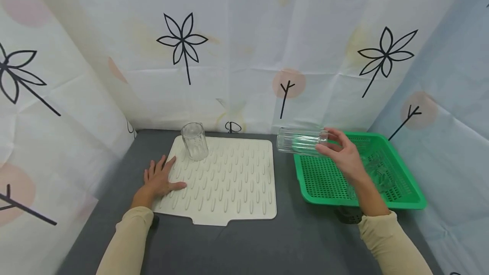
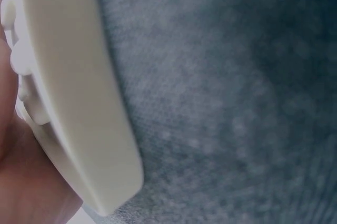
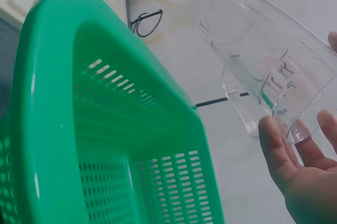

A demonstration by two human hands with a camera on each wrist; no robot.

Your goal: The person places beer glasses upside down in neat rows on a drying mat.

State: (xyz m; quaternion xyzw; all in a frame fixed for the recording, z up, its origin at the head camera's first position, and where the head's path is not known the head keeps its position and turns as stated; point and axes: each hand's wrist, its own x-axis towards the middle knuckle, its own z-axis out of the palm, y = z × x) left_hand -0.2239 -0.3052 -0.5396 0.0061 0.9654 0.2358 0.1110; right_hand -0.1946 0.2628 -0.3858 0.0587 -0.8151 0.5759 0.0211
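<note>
My right hand (image 1: 344, 156) holds a clear drinking glass (image 1: 299, 140) by one end, tipped on its side above the back left rim of a green basket (image 1: 317, 177). In the right wrist view, the glass (image 3: 268, 61) shows a handle-like loop on its side, and the fingers (image 3: 276, 150) are curled at its near end. My left hand (image 1: 156, 181) lies with spread fingers on the left edge of a cream ribbed mat (image 1: 229, 181). Another clear glass (image 1: 195, 141) stands on the mat's back left corner, just beyond that hand.
More clear glassware (image 1: 378, 175) lies in the right part of the basket, partly hidden by my right forearm. The dark grey table (image 1: 252, 245) meets a patterned cloth wall (image 1: 244, 54) at the back, with cloth on both sides as well.
</note>
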